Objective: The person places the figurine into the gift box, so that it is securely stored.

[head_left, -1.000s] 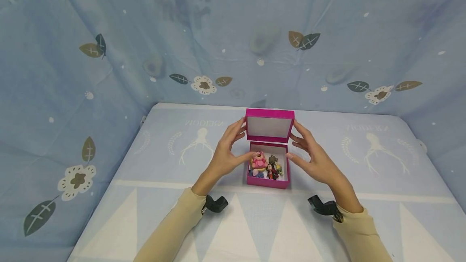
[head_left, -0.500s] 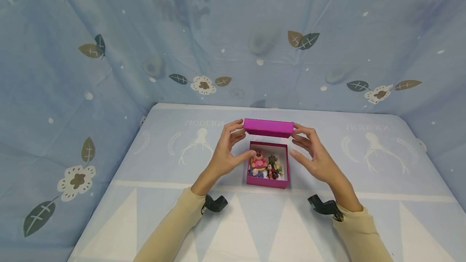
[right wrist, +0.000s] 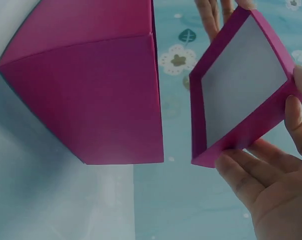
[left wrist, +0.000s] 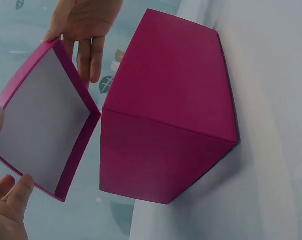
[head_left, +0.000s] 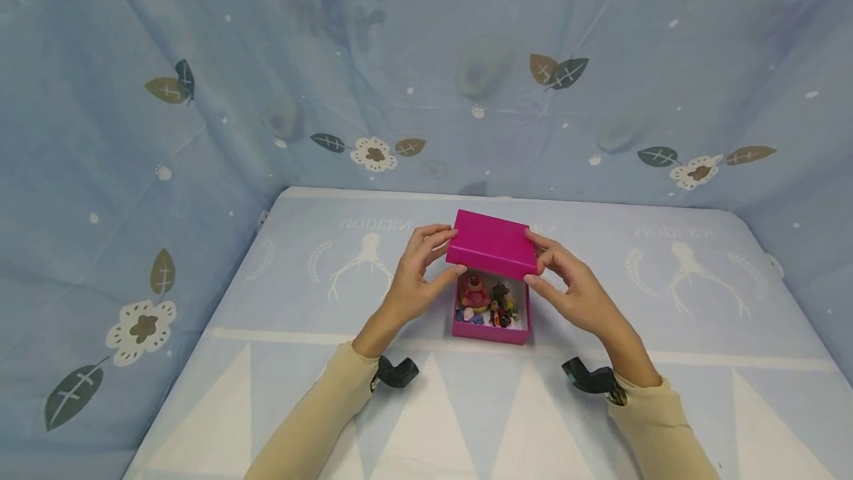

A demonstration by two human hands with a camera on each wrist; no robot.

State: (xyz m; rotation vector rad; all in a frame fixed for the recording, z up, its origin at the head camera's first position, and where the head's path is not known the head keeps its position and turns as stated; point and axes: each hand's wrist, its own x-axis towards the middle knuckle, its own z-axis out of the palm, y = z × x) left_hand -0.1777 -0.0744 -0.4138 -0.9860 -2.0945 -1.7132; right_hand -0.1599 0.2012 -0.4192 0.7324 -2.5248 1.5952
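Observation:
A magenta lid [head_left: 492, 241], tilted with its front edge low, hangs over the back part of the matching box [head_left: 489, 334]. My left hand [head_left: 415, 281] grips the lid's left side, and my right hand [head_left: 578, 295] holds its right side by the fingers and thumb. Both wrist views show the lid's white inside [left wrist: 45, 107] and a gap between the lid and the box. Inside the box lie a pink bear figure [head_left: 474, 293], a dark red-and-black figure [head_left: 499, 315] and other small figures. The lid covers the box's back edge.
The box stands on a table [head_left: 300, 391] covered by a pale blue and white patterned cloth. Behind it and to the left hangs a blue curtain [head_left: 426, 58] with leaves and flowers. Black mounts [head_left: 396, 372] are strapped to both wrists.
The lid has tipped from upright, with its white inside facing me, to its magenta top showing. It has come forward over the box's back. The box and figures have stayed put.

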